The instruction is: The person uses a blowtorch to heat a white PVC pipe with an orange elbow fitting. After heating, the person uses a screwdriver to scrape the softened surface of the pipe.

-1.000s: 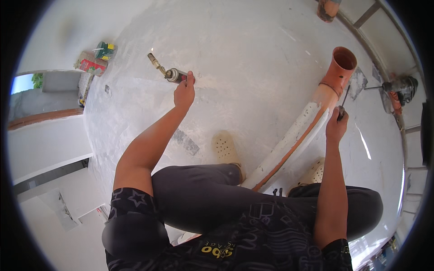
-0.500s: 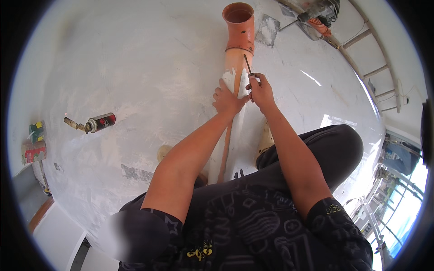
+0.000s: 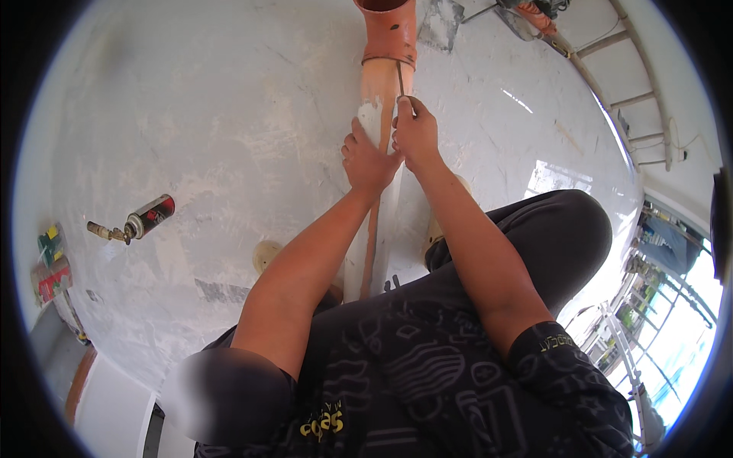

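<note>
The long pipe (image 3: 372,237), white-coated with bare orange-peach stretches, lies between my legs, running away from me into a reddish-orange elbow fitting (image 3: 389,34). My left hand (image 3: 369,156) grips the pipe's coated part, fingers curved round its left side. My right hand (image 3: 416,131) is closed on a thin-shafted tool, probably a screwdriver (image 3: 399,76), its handle mostly hidden by my fingers; the tip reaches the lower edge of the fitting. A gas torch (image 3: 153,215), a canister with a burner head, lies on the floor at the left, out of my hands.
A red tub (image 3: 53,278) and green container (image 3: 50,246) stand at the far left. At the upper right are a power tool (image 3: 533,17), a dusty grey piece (image 3: 441,23) and a wooden ladder (image 3: 632,99). My bent legs flank the pipe on the pale floor (image 3: 229,114).
My left hand has let go of the torch and moved onto the pipe. My right hand has brought the tool over the pipe to the joint. The view has swung rightward.
</note>
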Available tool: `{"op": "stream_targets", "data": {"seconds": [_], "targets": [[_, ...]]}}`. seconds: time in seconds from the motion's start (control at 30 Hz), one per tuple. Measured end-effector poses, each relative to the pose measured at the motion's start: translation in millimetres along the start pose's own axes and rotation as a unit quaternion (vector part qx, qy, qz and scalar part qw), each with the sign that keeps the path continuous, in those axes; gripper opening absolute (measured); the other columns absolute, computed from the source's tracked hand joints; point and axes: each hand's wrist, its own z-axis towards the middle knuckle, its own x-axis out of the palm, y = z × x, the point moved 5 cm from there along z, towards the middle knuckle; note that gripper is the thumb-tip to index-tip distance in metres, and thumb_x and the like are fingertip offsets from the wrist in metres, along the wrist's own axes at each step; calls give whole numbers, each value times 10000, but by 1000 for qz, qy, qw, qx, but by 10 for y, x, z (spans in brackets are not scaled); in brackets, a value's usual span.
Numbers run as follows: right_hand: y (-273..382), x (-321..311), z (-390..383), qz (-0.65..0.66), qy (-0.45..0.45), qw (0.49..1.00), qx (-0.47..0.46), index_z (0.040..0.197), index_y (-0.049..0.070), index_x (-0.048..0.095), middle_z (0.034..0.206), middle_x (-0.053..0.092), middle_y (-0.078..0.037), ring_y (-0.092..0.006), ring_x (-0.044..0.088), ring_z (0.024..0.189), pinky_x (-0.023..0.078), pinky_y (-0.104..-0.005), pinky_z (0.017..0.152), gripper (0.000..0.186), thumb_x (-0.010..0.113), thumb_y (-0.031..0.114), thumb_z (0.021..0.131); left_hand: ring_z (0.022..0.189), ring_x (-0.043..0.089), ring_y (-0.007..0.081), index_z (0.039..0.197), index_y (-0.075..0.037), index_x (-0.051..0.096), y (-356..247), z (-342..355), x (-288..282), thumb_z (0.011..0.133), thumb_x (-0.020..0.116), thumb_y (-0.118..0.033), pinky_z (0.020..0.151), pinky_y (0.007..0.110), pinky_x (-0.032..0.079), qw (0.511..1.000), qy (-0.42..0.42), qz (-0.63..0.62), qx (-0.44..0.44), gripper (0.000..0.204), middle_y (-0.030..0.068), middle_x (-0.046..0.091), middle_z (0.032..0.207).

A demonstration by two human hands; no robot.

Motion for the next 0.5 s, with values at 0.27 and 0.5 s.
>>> {"op": "stream_targets", "data": {"seconds": [0.27,0.5], "targets": [[-5,-52,-97,29,14,998,50,1448,33,620,807,557,-23,-102,464,552,419,-313,490,477,544,382,1132,1403,475,464,1689,-1,188,-1,18,-8,761,949,-498,1163,570,419,1000,12,-11,-12,1298,289,436,1551],[90,77,-68,-23,24,998,59,1201,-39,648,782,537,-31,-122,462,534,421,-334,478,525,519,466,1139,1393,482,463,1687,8,186,-2,12,-6,756,952,-499,1149,575,422,1000,7,-11,-6,1308,290,440,1543]]}}
